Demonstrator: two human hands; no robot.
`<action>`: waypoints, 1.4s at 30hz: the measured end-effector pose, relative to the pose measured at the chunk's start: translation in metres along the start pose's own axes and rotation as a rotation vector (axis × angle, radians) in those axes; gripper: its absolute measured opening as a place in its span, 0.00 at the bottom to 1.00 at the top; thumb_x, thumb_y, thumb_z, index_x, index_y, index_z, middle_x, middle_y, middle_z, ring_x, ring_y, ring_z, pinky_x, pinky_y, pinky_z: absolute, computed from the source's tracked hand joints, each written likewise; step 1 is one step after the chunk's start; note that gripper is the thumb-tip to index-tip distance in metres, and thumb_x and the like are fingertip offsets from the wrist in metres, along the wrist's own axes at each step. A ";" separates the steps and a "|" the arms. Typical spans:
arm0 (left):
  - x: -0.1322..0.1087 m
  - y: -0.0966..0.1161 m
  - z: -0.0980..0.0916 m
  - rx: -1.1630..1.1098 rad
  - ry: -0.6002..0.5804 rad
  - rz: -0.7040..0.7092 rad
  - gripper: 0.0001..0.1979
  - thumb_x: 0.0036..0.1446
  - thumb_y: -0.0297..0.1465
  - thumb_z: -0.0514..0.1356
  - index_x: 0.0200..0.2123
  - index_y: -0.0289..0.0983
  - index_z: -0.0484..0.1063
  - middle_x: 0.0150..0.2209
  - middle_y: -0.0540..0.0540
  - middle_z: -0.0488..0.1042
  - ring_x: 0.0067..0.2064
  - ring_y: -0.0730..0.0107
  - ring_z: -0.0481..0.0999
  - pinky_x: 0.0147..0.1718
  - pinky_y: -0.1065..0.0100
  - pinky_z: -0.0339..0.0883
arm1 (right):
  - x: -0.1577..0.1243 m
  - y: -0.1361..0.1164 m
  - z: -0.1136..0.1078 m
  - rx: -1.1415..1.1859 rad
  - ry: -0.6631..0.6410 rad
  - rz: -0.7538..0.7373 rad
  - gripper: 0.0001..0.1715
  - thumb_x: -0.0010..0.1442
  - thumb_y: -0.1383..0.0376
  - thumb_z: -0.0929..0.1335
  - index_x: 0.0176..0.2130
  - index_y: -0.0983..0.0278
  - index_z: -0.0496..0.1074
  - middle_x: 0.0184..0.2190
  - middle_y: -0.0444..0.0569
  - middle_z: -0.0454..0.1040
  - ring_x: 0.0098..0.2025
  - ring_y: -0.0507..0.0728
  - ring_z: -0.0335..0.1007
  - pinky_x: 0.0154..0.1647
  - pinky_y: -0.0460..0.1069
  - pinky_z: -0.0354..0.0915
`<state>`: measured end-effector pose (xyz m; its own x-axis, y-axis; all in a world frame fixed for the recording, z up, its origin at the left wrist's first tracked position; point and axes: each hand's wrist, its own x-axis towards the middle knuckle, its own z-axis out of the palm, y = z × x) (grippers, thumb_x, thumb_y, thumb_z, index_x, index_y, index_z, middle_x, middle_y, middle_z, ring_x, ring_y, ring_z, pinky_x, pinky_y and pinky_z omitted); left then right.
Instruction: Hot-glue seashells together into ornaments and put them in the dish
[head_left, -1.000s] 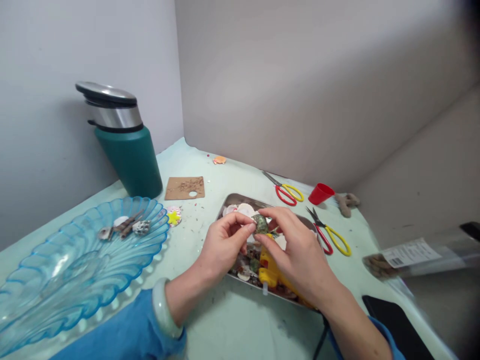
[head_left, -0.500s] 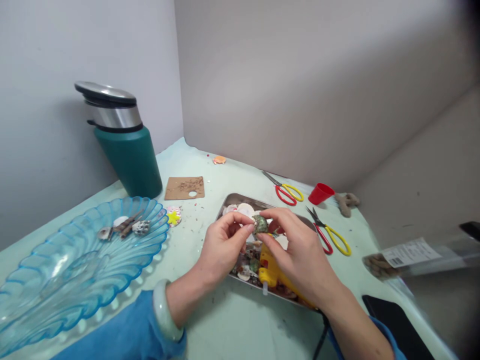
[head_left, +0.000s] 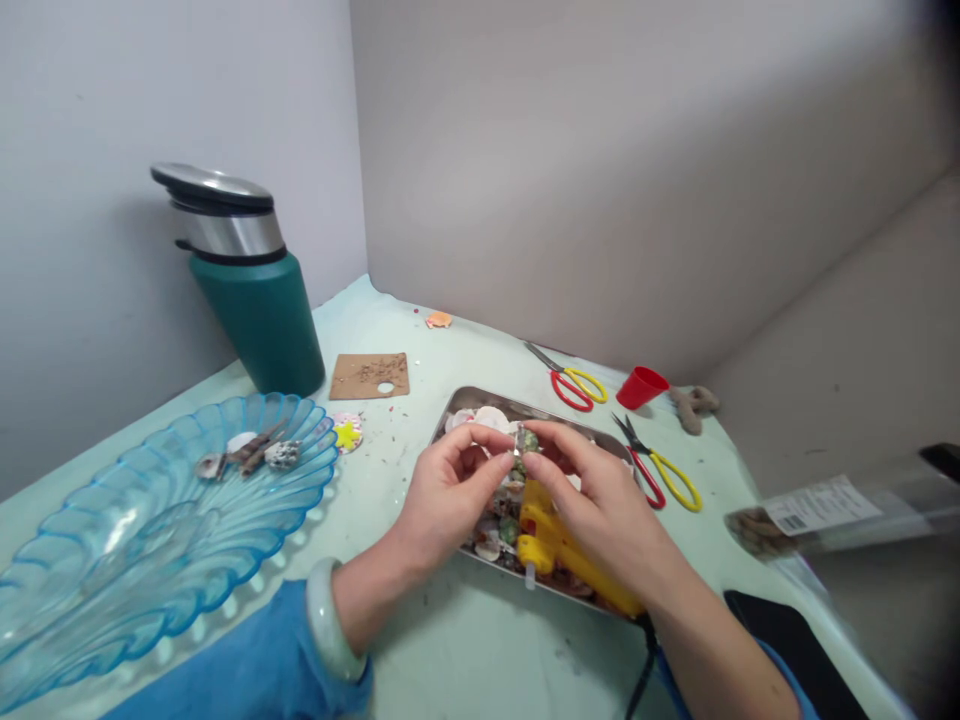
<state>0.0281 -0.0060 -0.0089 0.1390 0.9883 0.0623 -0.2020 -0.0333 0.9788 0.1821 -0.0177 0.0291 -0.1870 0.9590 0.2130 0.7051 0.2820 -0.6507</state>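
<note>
Through the head view I have the green shell (head_left: 530, 441) between my two hands, at the fingertips and above the near-middle of the metal tray (head_left: 517, 405). My left grip (head_left: 446, 495) is nearly closed, thumb and forefinger pinching the shell's pale left edge; my right grip (head_left: 604, 495) is narrowed on its other side, thumb below and forefinger above. My fingers hide part of the shell.

Under my hands, the tray holds white shells (head_left: 491, 420) toward its far left and a jumble of darker bits nearer me. A yellow glue gun (head_left: 577, 560) lies across its near right part, below my right palm.

To my left, the scalloped blue dish (head_left: 247, 540) carries a few shells near its far right rim, among them a brown pointed shell (head_left: 259, 450) and a spotted shell (head_left: 283, 455). At far right, a clear bag (head_left: 900, 515) with a white label contains brown pieces (head_left: 759, 533).
</note>
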 end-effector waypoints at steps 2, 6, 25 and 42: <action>0.000 0.000 0.000 0.004 0.024 0.025 0.08 0.51 0.33 0.62 0.34 0.36 0.70 0.26 0.51 0.66 0.26 0.76 0.63 0.23 0.73 0.59 | 0.000 -0.001 -0.001 0.031 -0.052 0.028 0.18 0.64 0.61 0.61 0.52 0.62 0.68 0.46 0.49 0.75 0.43 0.57 0.71 0.45 0.52 0.64; 0.001 0.002 0.000 0.037 0.054 0.078 0.09 0.53 0.34 0.61 0.35 0.35 0.71 0.33 0.48 0.68 0.29 0.75 0.65 0.25 0.73 0.61 | 0.001 -0.002 -0.002 0.038 -0.102 0.061 0.20 0.64 0.62 0.61 0.54 0.63 0.68 0.48 0.51 0.75 0.44 0.58 0.72 0.46 0.52 0.65; 0.006 0.001 -0.006 -0.230 -0.116 -0.112 0.11 0.49 0.35 0.66 0.35 0.37 0.74 0.36 0.49 0.72 0.30 0.77 0.69 0.25 0.75 0.61 | 0.000 -0.003 -0.007 0.108 -0.190 -0.097 0.23 0.65 0.68 0.60 0.57 0.56 0.66 0.49 0.47 0.75 0.50 0.57 0.70 0.50 0.53 0.66; 0.006 0.002 -0.007 -0.358 -0.146 -0.200 0.13 0.47 0.35 0.67 0.35 0.35 0.72 0.34 0.49 0.72 0.29 0.77 0.72 0.27 0.74 0.65 | -0.003 -0.006 -0.001 0.043 -0.103 -0.136 0.21 0.64 0.68 0.61 0.54 0.57 0.70 0.44 0.49 0.76 0.48 0.59 0.71 0.46 0.54 0.67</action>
<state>0.0220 0.0005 -0.0084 0.3398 0.9379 -0.0696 -0.4771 0.2357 0.8467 0.1794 -0.0225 0.0328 -0.3490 0.9092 0.2271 0.6392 0.4082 -0.6518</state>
